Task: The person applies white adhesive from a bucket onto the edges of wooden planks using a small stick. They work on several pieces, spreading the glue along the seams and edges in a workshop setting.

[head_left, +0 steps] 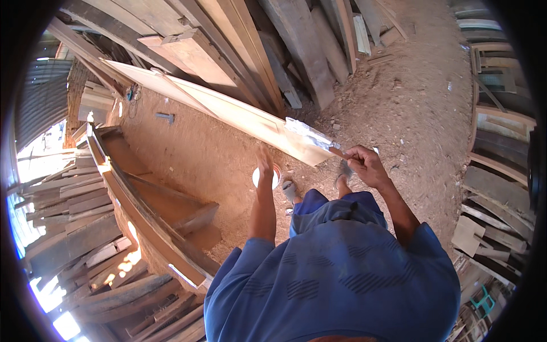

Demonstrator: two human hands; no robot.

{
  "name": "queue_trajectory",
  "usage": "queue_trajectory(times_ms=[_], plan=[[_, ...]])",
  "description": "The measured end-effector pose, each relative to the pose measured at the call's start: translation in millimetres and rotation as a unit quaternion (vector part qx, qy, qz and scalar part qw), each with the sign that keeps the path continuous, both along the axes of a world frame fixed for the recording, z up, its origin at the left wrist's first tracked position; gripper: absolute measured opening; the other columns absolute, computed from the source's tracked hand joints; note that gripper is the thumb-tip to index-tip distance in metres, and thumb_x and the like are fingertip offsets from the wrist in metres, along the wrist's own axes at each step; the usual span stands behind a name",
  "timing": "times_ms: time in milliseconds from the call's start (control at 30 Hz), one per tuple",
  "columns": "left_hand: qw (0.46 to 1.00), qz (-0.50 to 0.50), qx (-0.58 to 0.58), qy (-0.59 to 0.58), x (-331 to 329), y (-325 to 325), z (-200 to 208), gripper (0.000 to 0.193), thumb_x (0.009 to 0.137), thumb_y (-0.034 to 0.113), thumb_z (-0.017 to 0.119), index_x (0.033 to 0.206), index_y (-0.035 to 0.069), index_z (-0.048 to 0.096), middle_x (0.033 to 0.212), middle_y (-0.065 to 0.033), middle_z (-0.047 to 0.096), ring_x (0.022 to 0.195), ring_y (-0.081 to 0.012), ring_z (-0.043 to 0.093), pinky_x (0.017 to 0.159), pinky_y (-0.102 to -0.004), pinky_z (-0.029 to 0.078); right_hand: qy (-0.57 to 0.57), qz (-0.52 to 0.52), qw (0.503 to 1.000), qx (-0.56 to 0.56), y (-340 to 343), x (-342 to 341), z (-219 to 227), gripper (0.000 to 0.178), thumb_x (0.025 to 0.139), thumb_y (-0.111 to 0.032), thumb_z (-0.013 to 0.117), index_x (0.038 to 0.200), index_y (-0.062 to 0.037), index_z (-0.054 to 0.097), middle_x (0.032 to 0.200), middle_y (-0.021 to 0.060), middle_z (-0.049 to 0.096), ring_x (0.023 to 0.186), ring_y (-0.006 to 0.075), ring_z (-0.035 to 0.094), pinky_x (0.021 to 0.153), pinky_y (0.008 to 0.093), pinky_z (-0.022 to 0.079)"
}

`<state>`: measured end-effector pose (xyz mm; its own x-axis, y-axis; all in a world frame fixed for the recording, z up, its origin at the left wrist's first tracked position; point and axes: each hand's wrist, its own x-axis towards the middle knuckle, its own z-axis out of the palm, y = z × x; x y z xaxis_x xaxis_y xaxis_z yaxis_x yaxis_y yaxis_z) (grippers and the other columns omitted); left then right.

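My right hand (366, 165) is closed round the brown handle of a flat tool (310, 135) with a long, shiny whitish end; its exact kind is unclear. That end overlaps the near end of a long, pale wooden panel (239, 117), and I cannot tell whether they touch. My left hand (264, 161) is empty, fingers stretched out and seen edge-on. Beneath it, by my feet, a white round bucket (276, 178) stands on the ground, partly hidden by my forearm.
Large planks (302, 51) lean behind the panel. At left, a long wooden trough-like frame (151, 219) borders stacked boards (74, 194). A grey T-shaped tool (165, 117) lies on the dusty floor (194, 148). Wooden frames (501, 119) line the right side, with a green plastic stool (483, 301) below.
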<state>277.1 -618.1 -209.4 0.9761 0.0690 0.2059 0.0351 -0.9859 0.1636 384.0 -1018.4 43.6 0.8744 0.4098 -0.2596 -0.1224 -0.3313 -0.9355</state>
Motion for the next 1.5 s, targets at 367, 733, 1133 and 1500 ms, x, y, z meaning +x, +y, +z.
queue_trajectory(times_ms=[367, 733, 1133, 1500], plan=[[0.75, 0.362, -0.54, 0.121, 201, -40, 199, 0.108, 0.09, 0.057, 0.068, 0.161, 0.015, -0.002, 0.151, -0.0347, 0.034, 0.128, -0.0436, 0.053, 0.094, -0.05, 0.058, -0.003, -0.008, 0.998, 0.07, -15, 15, -3, 0.02, 0.093, -0.005, 0.064, 0.112, 0.0008, 0.062, 0.083, 0.0085, 0.068, 0.072, 0.0107, 0.062, 0.064, 0.0284, 0.05], [0.804, 0.36, -0.448, 0.151, 202, -47, 194, 0.107, 0.088, 0.024, 0.063, 0.159, 0.008, -0.016, 0.111, -0.0313, 0.067, 0.081, -0.0321, 0.071, 0.079, -0.0391, 0.058, -0.136, -0.007, 0.987, -0.081, -4, 24, 10, 0.026, 0.087, 0.0, 0.063, 0.112, -0.0064, 0.063, 0.09, 0.0129, 0.068, 0.075, 0.0284, 0.068, 0.067, 0.0374, 0.053], [0.776, 0.231, -0.587, 0.005, 124, 10, 138, 0.103, 0.084, 0.007, 0.061, 0.16, 0.019, -0.007, 0.142, -0.0233, 0.045, 0.116, -0.0299, 0.057, 0.087, -0.0417, 0.058, -0.129, 0.024, 0.988, -0.086, 25, -38, 15, 0.02, 0.09, -0.001, 0.06, 0.109, -0.0031, 0.067, 0.099, 0.0163, 0.069, 0.094, 0.0366, 0.067, 0.081, 0.0432, 0.055], [0.75, 0.198, -0.63, 0.027, 80, 18, 165, 0.115, 0.083, 0.029, 0.077, 0.161, 0.015, -0.006, 0.147, -0.0171, 0.042, 0.128, -0.0283, 0.048, 0.106, -0.0415, 0.044, -0.006, 0.061, 0.998, -0.014, 36, -70, 29, 0.024, 0.092, 0.009, 0.058, 0.116, 0.0068, 0.059, 0.145, 0.0336, 0.046, 0.102, 0.0251, 0.071, 0.079, 0.0307, 0.055]])
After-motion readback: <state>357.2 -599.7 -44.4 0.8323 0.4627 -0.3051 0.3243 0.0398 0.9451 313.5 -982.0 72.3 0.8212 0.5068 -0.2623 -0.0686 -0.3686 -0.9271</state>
